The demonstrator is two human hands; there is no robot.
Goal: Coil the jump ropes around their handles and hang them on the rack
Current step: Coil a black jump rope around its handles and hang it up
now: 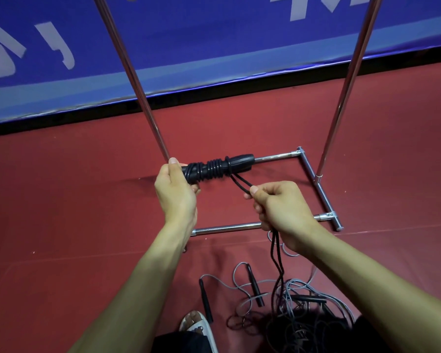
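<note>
The left hand (175, 189) grips one end of the thick black rubber handles (219, 167), held level above the red floor and part-wrapped in black cord (242, 183). The right hand (278, 207) pinches the doubled cord, which trails down to a tangled pile of ropes (298, 307) before the chrome tube rack (313, 174).

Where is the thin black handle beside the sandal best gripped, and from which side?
Probably at its middle, from above, the grip across its width: the thin black handle lies flat on the floor, long and narrow, both flanks free.
</note>
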